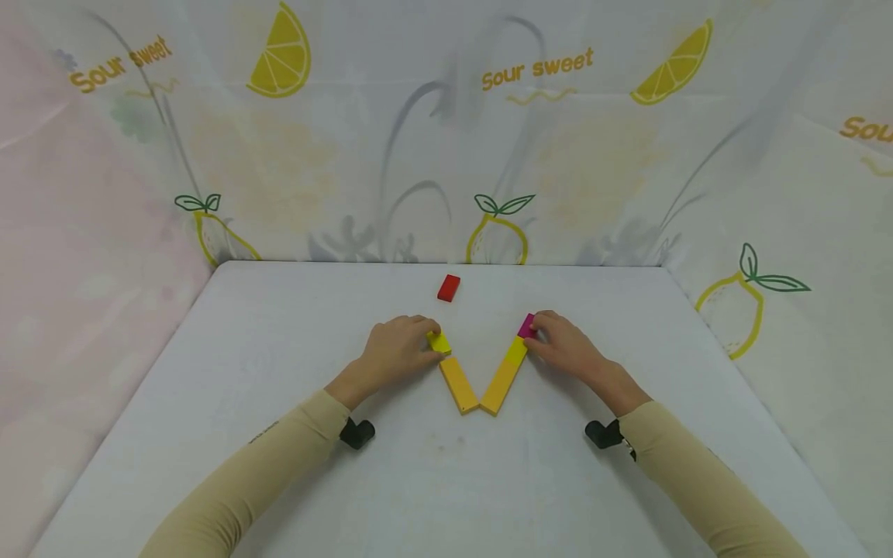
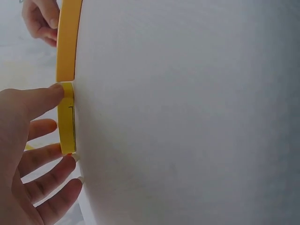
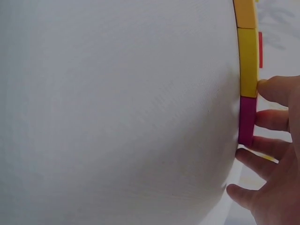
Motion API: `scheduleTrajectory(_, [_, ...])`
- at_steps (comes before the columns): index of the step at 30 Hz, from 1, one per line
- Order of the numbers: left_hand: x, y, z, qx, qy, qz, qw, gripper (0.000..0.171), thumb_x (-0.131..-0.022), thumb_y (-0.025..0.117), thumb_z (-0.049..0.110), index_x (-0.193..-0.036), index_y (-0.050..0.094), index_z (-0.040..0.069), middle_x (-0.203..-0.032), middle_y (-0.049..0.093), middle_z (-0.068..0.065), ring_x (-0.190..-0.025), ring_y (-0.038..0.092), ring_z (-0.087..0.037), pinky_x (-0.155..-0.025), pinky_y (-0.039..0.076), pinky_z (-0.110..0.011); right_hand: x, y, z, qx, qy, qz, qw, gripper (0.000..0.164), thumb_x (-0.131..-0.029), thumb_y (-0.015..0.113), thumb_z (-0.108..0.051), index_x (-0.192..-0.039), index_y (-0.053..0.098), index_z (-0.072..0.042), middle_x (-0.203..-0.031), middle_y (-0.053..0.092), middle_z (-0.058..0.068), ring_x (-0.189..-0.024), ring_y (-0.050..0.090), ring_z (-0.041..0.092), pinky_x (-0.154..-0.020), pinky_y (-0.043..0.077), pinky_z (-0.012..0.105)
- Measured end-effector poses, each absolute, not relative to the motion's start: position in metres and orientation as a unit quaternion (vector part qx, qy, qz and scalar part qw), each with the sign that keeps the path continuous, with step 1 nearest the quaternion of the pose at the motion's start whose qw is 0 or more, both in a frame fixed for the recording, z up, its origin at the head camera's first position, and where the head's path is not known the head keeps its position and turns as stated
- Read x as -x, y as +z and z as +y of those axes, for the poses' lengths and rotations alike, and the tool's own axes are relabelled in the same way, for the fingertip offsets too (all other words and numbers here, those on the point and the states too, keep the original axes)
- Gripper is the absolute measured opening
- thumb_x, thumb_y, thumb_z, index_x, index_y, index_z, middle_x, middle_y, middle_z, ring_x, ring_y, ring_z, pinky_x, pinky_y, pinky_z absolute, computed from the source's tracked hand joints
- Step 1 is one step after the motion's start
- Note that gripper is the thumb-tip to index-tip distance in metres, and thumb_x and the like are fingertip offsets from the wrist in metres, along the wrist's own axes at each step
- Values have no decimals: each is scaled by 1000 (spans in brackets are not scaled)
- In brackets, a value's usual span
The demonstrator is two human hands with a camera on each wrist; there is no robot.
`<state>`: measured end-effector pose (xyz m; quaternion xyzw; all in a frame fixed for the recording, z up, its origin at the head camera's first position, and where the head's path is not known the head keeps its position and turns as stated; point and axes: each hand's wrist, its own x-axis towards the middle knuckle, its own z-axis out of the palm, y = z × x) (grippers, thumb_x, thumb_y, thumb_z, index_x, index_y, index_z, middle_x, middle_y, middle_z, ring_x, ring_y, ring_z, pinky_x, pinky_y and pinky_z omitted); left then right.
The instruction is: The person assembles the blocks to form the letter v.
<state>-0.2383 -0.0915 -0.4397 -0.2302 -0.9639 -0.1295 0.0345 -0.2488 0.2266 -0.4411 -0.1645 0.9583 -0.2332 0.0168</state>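
Flat coloured blocks form a V on the white table in the head view. My left hand [image 1: 398,349] pinches a short yellow block [image 2: 67,117] between thumb and fingers. A narrow gap parts this block from the orange block [image 1: 458,385] forming the left arm. On the right arm, another orange block [image 1: 495,391] meets a second yellow block [image 3: 248,63], with a magenta block [image 3: 247,121] at the tip. My right hand [image 1: 568,345] holds the magenta block with its fingers, while the thumb touches the neighbouring yellow block. The two orange blocks meet at the bottom.
A red block [image 1: 449,287] lies alone farther back, near the table's [image 1: 446,496] rear edge. Behind it hangs a pale cloth backdrop [image 1: 418,155] with lemon prints. Dark wrist-worn devices [image 1: 358,434] show at both sleeve cuffs.
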Motion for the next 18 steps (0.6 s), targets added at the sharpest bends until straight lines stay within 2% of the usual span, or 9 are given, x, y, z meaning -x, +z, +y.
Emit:
scheduleTrajectory(9, [239, -440, -92, 231, -144, -961, 38, 25, -91, 70, 41, -110, 69, 25, -119, 71, 3, -97, 66, -19, -69, 54, -39, 249, -442, 226, 168, -232, 958, 12, 16, -93, 68, -22, -102, 63, -10, -118, 63, 11, -103, 58, 26, -100, 51, 45])
scheduleTrajectory(18, [240, -443, -93, 237, -142, -960, 36, 27, -91, 69, 42, -112, 69, 24, -121, 70, 3, -95, 65, -17, -69, 54, -35, 247, -441, 226, 176, -234, 956, 4, 14, -93, 68, -19, -102, 63, -9, -117, 63, 12, -103, 57, 27, -101, 50, 46])
